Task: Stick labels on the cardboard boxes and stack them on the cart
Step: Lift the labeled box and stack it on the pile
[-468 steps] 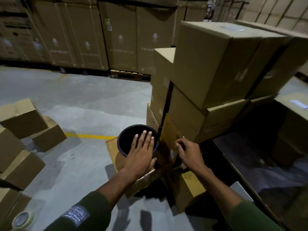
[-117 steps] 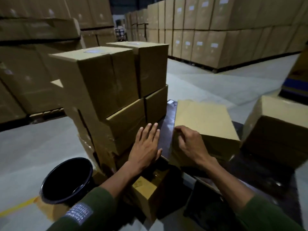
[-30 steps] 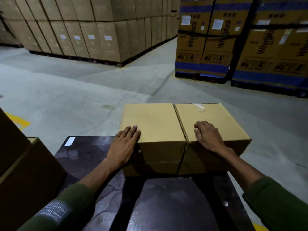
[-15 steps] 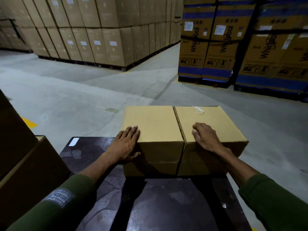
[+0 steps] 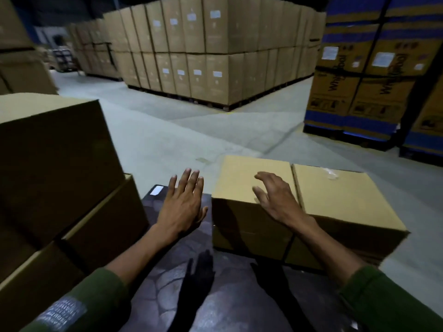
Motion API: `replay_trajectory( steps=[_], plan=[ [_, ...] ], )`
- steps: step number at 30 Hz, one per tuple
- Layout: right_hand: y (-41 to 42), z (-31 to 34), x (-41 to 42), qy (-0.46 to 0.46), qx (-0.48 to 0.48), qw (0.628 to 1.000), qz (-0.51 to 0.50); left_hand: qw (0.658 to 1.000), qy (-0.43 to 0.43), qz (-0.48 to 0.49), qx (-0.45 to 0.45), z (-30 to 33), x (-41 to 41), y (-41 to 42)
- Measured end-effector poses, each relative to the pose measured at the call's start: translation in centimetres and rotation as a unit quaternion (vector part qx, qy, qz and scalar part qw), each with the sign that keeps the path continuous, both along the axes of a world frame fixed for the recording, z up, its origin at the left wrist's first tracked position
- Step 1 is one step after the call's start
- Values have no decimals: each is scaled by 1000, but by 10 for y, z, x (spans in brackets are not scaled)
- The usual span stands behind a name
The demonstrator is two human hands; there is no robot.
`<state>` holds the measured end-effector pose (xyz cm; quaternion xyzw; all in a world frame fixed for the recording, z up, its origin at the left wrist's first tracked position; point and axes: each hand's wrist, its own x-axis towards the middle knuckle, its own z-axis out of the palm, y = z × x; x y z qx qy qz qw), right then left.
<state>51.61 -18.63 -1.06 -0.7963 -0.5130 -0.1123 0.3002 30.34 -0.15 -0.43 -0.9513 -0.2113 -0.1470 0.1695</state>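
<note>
From your head camera, your left hand (image 5: 183,207) hangs above the dark cart deck (image 5: 223,305), fingers (image 5: 189,180) straight and slightly spread, holding nothing — its shadow falls on the deck below it. Your right hand (image 5: 275,200) hovers over the near top edge of the left cardboard box (image 5: 249,188), fingers (image 5: 261,176) loosely curled and fanned apart, gripping nothing; whether the palm touches the cardboard you cannot tell. That box sits on the far right part of the deck, pressed side by side against a second cardboard box (image 5: 342,202) carrying a scrap of clear tape (image 5: 332,173) on its top. To your left, stacked boxes (image 5: 55,164) stand on the cart — one large box on top of lower ones. A small white label (image 5: 155,190) lies on the deck near the stack.
</note>
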Motion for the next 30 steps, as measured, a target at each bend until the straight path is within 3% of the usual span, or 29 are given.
replay_trajectory(
  steps=[7,16,25,30],
  plan=[
    [85,5,-80,26,36,990,137,988,-54,142,34,24,-101,-22],
    [159,31,-215,31,82,948,305,952,-64,281,99,67,-231,-44],
    [168,83,-306,18,155,912,379,908,-146,336,206,111,-338,-59],
    [169,109,-348,-13,160,898,409,869,-185,408,209,152,-397,-48]
  ],
)
